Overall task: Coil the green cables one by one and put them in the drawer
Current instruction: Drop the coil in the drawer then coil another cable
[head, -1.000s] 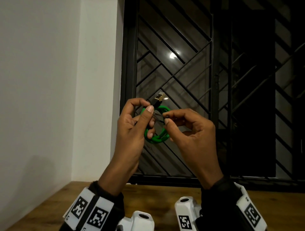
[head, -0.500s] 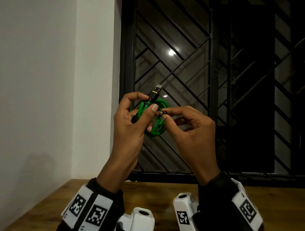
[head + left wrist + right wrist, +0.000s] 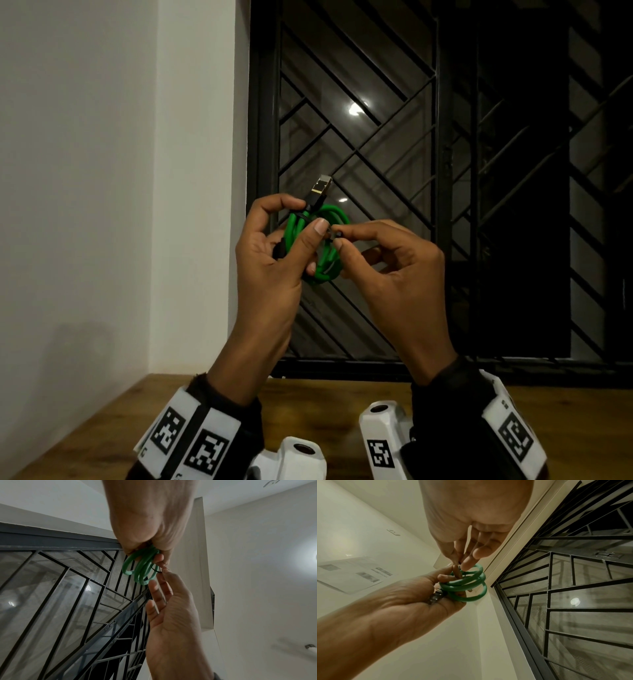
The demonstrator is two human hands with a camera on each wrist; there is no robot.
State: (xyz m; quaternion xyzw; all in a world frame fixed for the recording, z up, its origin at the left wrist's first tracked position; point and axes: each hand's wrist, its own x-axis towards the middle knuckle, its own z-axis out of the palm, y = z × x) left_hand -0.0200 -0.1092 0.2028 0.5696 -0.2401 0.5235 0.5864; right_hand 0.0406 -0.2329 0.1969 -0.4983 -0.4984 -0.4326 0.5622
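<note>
- Your left hand (image 3: pixel 270 263) grips the coiled green cable (image 3: pixel 327 255) in mid-air, above the wooden bench (image 3: pixel 315 407) and in front of the barred window (image 3: pixel 445 171); thumb and curled fingers clamp the loops on their left side.
- The cable's metal plug (image 3: pixel 321 186) sticks up and to the right out of the top of the coil, just above your left index finger.
- A thin black tie (image 3: pixel 301 216) crosses the loops near the top of the coil, close to that plug.
- Your right hand (image 3: pixel 390 270) pinches a small dark end piece (image 3: pixel 337 233) between thumb and index finger, right beside your left thumb tip; whether this is the tie's tail or the cable's second connector cannot be told.
- From the right wrist view, the coil (image 3: pixel 467 584) shows about 3 stacked green loops, with your left hand (image 3: pixel 412 601) holding them from below left and a metallic connector (image 3: pixel 436 597) lying against the left palm.
- From the left wrist view, the loops (image 3: pixel 142 566) hang out of your closed left fist (image 3: pixel 149 520), while your right hand (image 3: pixel 171 615) reaches up from below, its fingertips meeting the coil at a thin black strand (image 3: pixel 157 571).
- The white wall (image 3: pixel 102 171) stands to the left of the window; the drawer is not in any view.
</note>
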